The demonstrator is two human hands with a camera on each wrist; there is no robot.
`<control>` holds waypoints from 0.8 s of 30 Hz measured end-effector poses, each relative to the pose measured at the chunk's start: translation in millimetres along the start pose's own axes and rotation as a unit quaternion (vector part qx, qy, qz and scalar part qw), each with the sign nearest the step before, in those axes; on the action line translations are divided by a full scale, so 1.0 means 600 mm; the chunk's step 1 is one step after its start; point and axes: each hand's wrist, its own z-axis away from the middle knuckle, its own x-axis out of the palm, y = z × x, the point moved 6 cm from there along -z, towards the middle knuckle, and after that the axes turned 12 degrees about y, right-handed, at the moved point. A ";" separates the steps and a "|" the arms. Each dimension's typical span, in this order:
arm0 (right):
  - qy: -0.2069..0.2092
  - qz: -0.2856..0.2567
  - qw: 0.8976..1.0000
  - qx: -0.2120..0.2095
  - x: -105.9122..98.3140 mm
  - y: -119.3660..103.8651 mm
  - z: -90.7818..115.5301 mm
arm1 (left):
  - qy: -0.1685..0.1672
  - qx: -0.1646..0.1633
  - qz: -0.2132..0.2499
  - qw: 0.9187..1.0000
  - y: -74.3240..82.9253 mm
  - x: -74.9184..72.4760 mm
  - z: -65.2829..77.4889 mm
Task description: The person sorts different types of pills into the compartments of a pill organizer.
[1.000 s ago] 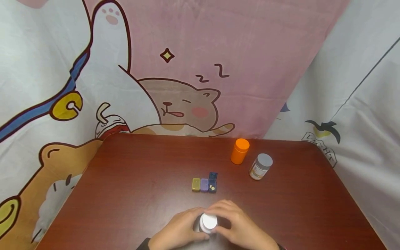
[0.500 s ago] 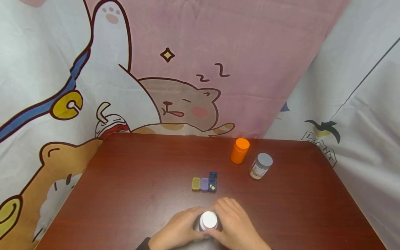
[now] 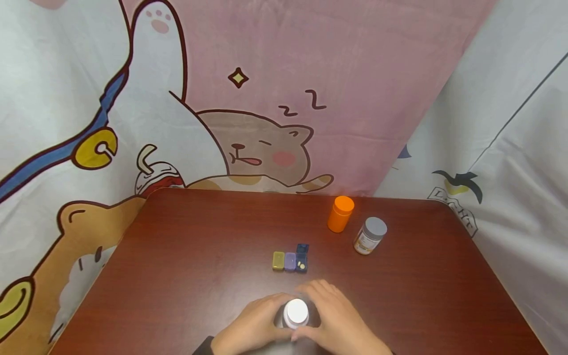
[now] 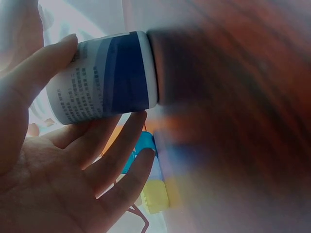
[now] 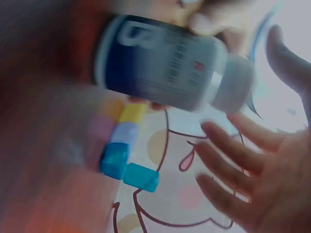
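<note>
A white pill bottle [image 3: 290, 323] with a blue-and-white label stands upright at the table's near side, its white cap [image 3: 296, 311] on. My left hand [image 3: 255, 323] holds the bottle, thumb on one side and fingers on the other, as the left wrist view shows along the printed label [image 4: 87, 82]. Around the cap, my right hand [image 3: 339, 318] is loosely spread; in the right wrist view its thumb stands well away from the cap [image 5: 235, 85] and its fingers are beside it. Beyond the hands lies a small pillbox [image 3: 290, 262] in yellow, purple and blue.
The pillbox's blue compartment has its lid [image 3: 302, 249] raised and holds pale pills [image 3: 301, 266]. Farther back on the right stand an orange bottle [image 3: 340, 215] and a grey-lidded jar [image 3: 370, 236]. A cartoon-print cloth [image 3: 355, 88] hangs behind the brown table [image 3: 199, 236].
My right hand turned about the cap, its fingers closing in near the bottle, then its thumb and fingers spread apart again. The left hand has kept its hold on the bottle.
</note>
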 end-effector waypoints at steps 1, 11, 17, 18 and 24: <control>-0.014 -0.028 1.000 0.002 -0.004 0.004 0.000 | -0.001 -0.001 0.001 1.000 0.000 0.000 -0.001; 0.053 -0.187 0.975 -0.108 -0.021 0.041 -0.012 | -0.003 -0.002 -0.002 1.000 0.001 0.001 -0.001; 0.073 -0.182 0.975 -0.109 -0.014 0.037 -0.013 | -0.006 -0.006 0.002 1.000 0.000 0.000 -0.001; 0.069 -0.178 0.976 -0.105 -0.013 0.035 -0.013 | -0.007 -0.006 0.002 1.000 0.000 0.001 -0.001; 0.036 -0.160 0.982 -0.098 -0.003 0.017 -0.008 | -0.009 -0.006 0.000 1.000 -0.002 0.001 0.000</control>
